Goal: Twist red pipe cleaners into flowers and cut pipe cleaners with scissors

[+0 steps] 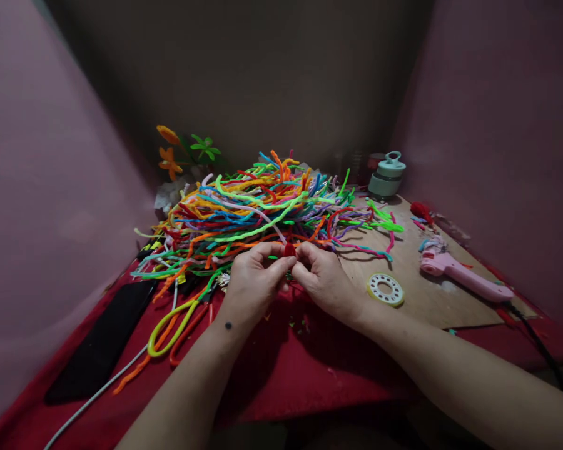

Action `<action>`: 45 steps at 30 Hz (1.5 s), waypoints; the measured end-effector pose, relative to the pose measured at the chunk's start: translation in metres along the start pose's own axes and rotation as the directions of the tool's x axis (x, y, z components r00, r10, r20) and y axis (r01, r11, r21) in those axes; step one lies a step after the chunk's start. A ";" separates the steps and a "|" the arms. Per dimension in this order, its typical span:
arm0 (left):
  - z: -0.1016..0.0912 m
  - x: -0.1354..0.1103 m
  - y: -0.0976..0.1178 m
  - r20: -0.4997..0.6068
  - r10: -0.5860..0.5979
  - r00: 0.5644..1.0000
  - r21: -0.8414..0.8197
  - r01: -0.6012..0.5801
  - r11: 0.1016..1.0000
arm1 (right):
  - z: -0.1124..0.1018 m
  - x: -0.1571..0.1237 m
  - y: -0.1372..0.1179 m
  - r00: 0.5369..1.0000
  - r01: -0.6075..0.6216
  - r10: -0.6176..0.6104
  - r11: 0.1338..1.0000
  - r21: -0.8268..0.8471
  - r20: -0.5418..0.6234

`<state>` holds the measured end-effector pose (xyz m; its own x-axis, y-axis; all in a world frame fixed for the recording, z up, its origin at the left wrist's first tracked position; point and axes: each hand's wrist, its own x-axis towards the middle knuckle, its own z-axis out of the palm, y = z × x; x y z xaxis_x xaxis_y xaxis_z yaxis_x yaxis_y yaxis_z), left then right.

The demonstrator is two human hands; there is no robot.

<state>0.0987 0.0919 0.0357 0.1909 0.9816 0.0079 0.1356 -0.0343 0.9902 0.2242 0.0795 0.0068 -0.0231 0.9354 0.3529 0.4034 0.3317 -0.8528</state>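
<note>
Between my fingertips is a small red fuzzy piece (289,250), which looks like bent pipe cleaner. My left hand (259,274) pinches it from the left, thumb and forefinger together. From the other side my right hand (319,272) grips it too, its fingers curled in. Part of the piece is hidden by the fingers. Just behind both hands rises a big tangled heap of pipe cleaners (248,209) in many colours.
A black phone (101,340), a white cable (101,387) and yellow-handled scissors (173,328) lie at left. Pipe-cleaner flowers (169,164) stand behind. On the wooden board (356,272) are a tape roll (385,290) and a pink corded tool (469,278); a teal-lidded jar (386,178) stands farther back.
</note>
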 end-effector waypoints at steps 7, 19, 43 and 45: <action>-0.007 0.004 -0.003 0.028 -0.025 0.999 -0.191 0.029 0.981 | -0.001 -0.001 -0.004 0.997 0.075 -0.076 0.992 0.102 0.012; -0.010 0.002 0.004 0.049 0.020 0.999 -0.111 -0.014 0.994 | -0.007 0.000 -0.011 0.927 -0.356 0.226 0.783 0.510 0.299; -0.017 0.007 0.003 0.142 -0.029 0.990 -0.256 0.065 0.965 | -0.007 0.001 -0.014 0.899 -0.417 0.256 0.743 0.523 0.354; -0.016 0.006 0.002 0.099 -0.016 0.995 -0.228 0.039 0.973 | -0.007 0.001 -0.012 0.902 -0.407 0.238 0.750 0.521 0.361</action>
<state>0.0845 0.1012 0.0398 0.2843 0.9585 -0.0221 -0.0828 0.0475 0.9954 0.2256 0.0752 0.0204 -0.2547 0.9667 -0.0240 -0.1646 -0.0678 -0.9840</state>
